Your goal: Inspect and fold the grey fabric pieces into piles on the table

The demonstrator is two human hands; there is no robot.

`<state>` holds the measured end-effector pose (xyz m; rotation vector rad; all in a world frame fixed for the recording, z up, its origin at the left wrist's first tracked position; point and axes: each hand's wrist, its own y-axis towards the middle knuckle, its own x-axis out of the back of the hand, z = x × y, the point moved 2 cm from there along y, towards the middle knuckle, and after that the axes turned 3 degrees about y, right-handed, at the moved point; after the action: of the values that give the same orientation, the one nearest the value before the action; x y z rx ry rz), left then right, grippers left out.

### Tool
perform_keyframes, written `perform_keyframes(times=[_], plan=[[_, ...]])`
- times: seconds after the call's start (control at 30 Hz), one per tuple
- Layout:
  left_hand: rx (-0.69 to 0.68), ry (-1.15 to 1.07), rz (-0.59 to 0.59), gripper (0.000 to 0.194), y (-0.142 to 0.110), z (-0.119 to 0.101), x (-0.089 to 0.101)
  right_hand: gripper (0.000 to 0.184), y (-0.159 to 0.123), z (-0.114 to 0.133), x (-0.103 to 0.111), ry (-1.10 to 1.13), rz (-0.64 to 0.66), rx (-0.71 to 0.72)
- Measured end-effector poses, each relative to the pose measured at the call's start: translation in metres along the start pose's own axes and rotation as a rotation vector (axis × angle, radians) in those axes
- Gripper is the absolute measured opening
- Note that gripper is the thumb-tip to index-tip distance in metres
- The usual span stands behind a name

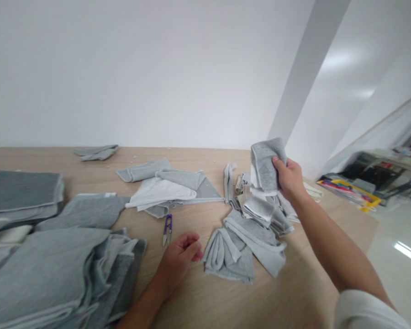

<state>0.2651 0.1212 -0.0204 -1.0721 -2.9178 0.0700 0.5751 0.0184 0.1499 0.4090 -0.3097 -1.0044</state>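
Note:
My right hand point(291, 176) is raised over the right side of the table, thumb and fingers gripping a folded grey cloth point(269, 160) with pale edges. Beneath it lies a loose heap of small folded cloths point(260, 208) in grey, white and beige. Closer to me, crumpled light-grey cloth pieces point(229, 256) spread out from that heap. My left hand point(185, 251) is low over the table, fingers curled in and nothing visible in them. Just beyond it lie purple-handled thread snips point(167, 228), their blades pointing toward me.
A large stack of grey cloth point(55, 265) covers the near left of the wooden table point(188, 301), with a darker folded pile point(20, 192) behind. White and grey pieces point(167, 187) lie mid-table. A wall rises behind. A yellow tray point(366, 198) stands beyond the right edge.

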Motion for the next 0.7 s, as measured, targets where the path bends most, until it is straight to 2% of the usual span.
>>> perform_keyframes(times=[0.23, 0.33, 0.43, 0.57, 0.63, 0.7], plan=[[-0.009, 0.007, -0.023, 0.025, -0.001, 0.001, 0.0, 0.028, -0.027, -0.09, 0.014, -0.358, 0.138, -0.3], [-0.006, 0.006, -0.02, 0.026, -0.001, 0.002, 0.0, 0.025, -0.027, -0.111, 0.024, -0.556, 0.156, -0.377], [-0.004, -0.002, -0.01, 0.026, 0.001, 0.004, 0.001, 0.025, -0.02, -0.114, 0.03, -0.716, 0.166, -0.381], [-0.003, -0.01, -0.008, 0.027, 0.002, 0.007, 0.001, 0.028, -0.018, -0.095, 0.029, -0.874, 0.135, -0.27], [0.0, -0.011, -0.007, 0.026, 0.001, 0.007, 0.001, 0.033, -0.021, -0.081, 0.021, -0.933, 0.101, -0.166], [0.005, -0.01, -0.006, 0.026, 0.001, 0.006, 0.001, 0.036, -0.026, -0.07, 0.004, -0.963, 0.126, -0.068]])
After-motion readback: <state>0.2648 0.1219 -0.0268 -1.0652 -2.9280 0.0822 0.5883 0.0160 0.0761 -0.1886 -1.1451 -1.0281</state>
